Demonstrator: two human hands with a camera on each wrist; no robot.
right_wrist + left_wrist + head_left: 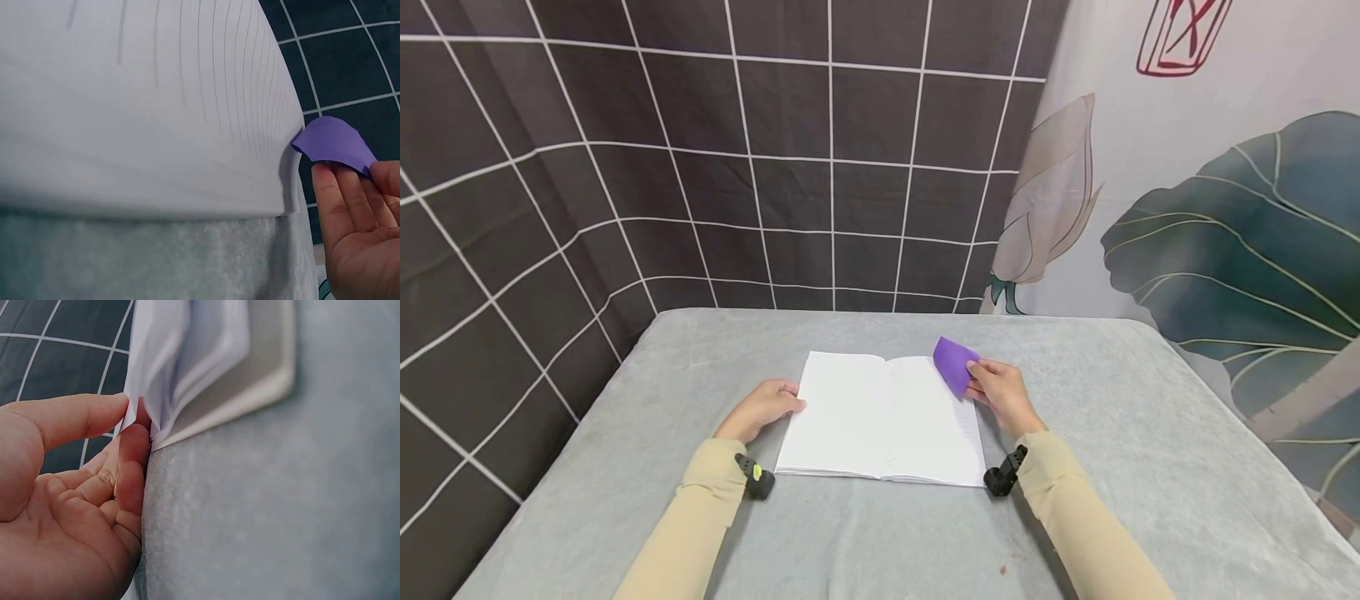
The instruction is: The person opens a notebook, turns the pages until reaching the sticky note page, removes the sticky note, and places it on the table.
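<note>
An open notebook (842,417) with ruled white pages lies in front of me. At its left edge is my left hand (765,410); in the left wrist view the thumb and fingers of this hand (75,487) pinch the edge of some pages (153,356), while other leaves and the cover fan out beside them. My right hand (1002,395) holds a small purple sheet of paper (953,365) over the right page's upper outer corner. The right wrist view shows this purple paper (337,144) bowed, gripped between the thumb and fingers (353,200).
A grey cloth (1075,367) covers the table. Behind it hangs a dark curtain (790,192) with white grid lines, and on the right a pale curtain (1075,275) with leaf prints. Both wrists wear small black cameras (1002,475).
</note>
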